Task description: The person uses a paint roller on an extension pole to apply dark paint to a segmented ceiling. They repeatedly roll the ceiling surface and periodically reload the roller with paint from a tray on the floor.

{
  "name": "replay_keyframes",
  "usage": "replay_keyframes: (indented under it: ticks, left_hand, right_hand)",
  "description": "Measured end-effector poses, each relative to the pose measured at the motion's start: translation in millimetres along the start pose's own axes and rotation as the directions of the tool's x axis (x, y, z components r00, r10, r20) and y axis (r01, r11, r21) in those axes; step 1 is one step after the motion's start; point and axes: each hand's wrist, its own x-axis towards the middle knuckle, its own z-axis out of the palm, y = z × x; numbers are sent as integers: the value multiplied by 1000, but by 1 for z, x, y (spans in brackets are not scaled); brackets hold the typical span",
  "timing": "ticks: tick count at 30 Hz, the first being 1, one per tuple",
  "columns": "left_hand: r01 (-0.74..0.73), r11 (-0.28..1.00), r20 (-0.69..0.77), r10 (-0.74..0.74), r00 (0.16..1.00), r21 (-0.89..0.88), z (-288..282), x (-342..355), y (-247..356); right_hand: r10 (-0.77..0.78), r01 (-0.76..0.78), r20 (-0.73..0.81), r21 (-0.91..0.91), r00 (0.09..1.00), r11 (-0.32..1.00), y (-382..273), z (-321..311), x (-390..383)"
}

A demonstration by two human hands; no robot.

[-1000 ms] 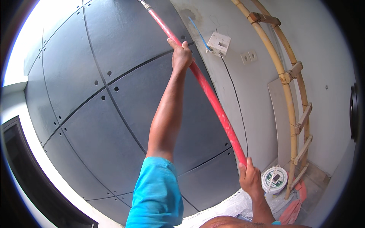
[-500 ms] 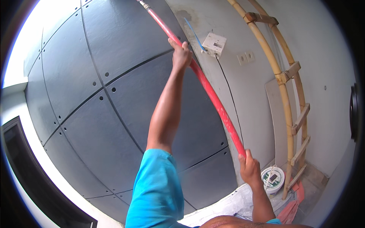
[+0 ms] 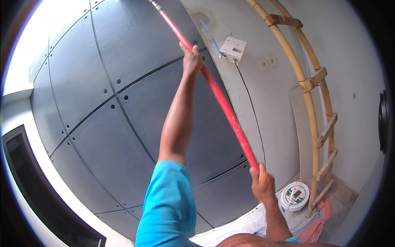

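Note:
A long red pole [image 3: 224,103] slants from lower right to upper left, in front of a dark grey panelled wall [image 3: 164,111]. High on its shaft my left hand [image 3: 192,59] is wrapped around it, arm stretched upward. My right hand [image 3: 263,183] grips the pole's lower end. A pale metal fitting [image 3: 157,6] shows near the top. Whatever the pole carries beyond that is cut off by the picture's upper edge.
To the right, a bamboo ladder [image 3: 307,107] leans against the pale wall. A white bucket [image 3: 294,196] stands near its foot, beside a reddish cloth [image 3: 314,226]. A white box [image 3: 233,49] with a hanging black cable and a double socket [image 3: 268,63] are on the wall.
The lower end of the pole and my right hand have shifted a little to the left. My left hand has moved slightly left too, both hands keeping their grip.

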Motion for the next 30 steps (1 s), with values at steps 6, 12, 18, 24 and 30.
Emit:
replay_keyframes:
  ticks: [6, 12, 18, 24, 30]
  left_hand:
    - [123, 986, 85, -114, 990, -116, 19, 11, 63]
    - [79, 996, 123, -85, 989, 52, 29, -61, 17]
    - [143, 990, 195, -144, 970, 22, 3, -129, -3]
    - [76, 996, 88, -73, 993, -37, -6, -27, 1]
    - [156, 982, 140, -141, 980, -104, -7, 2, 64]
  right_hand:
    - [18, -18, 20, -14, 1000, 1000, 5, -53, 46]
    - [54, -54, 56, -6, 997, 999, 55, -22, -25]
    - [148, -178, 249, 102, 957, 979, 74, 28, -97]
    - [66, -87, 144, 141, 987, 986, -1, 1, -26]
    - [57, -70, 133, 100, 989, 993, -20, -33, 26]
